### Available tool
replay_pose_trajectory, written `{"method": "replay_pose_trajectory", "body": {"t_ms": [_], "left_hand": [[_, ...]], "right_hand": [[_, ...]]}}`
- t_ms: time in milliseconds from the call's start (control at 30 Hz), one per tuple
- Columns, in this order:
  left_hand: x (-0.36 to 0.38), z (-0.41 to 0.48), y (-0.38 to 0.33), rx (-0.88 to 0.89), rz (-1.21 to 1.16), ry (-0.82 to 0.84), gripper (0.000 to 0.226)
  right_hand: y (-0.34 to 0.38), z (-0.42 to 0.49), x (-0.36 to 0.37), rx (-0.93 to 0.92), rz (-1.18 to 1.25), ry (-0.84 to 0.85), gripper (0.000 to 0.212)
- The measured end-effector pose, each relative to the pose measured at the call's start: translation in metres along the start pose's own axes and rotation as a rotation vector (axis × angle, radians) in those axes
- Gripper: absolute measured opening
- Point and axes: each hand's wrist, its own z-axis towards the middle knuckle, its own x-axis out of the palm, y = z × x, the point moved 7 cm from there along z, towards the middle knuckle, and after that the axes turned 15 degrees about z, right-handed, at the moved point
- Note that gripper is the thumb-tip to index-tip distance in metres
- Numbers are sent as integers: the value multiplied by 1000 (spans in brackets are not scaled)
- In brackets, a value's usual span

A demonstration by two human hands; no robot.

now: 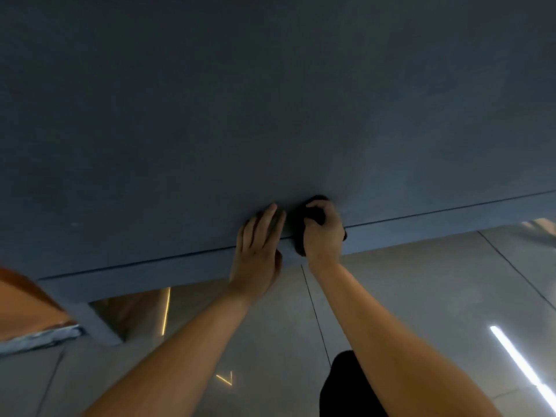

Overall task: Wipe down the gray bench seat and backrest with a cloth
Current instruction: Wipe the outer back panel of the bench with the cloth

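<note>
Two bare hands meet at the near edge of the gray bench seat (210, 130), roughly mid-scene. The left hand (258, 245) lies flat on the seat across its seam, fingers straight and close together. Just to its right, the right hand (323, 233) is curled tight around a dark cloth (297, 231), bunched against the same edge; the hands nearly touch. The view is dim and smeared, so the gray expanse beyond may be seat or backrest. Nearer, a glossy tiled floor (421, 281) mirrors a bright light strip (517, 359) at right; something orange (24, 308) sits at left.
</note>
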Motion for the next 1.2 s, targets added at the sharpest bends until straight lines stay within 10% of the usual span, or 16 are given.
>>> {"method": "replay_pose_trajectory", "body": {"t_ms": [300, 633, 833, 1067, 1200], "left_hand": [[-12, 10, -7, -103, -28, 144, 87], [-19, 11, 0, -146, -242, 240, 90], [-38, -3, -1, -271, -435, 312, 79], [-104, -21, 35, -540, -638, 30, 44], [-129, -17, 62, -662, -635, -145, 33]], "right_hand": [[83, 49, -58, -186, 130, -295, 31], [20, -8, 35, -63, -130, 248, 25], [8, -35, 44, 334, 89, 358, 22], [55, -70, 99, 537, 548, 524, 15], [89, -78, 127, 418, 420, 699, 16]]}}
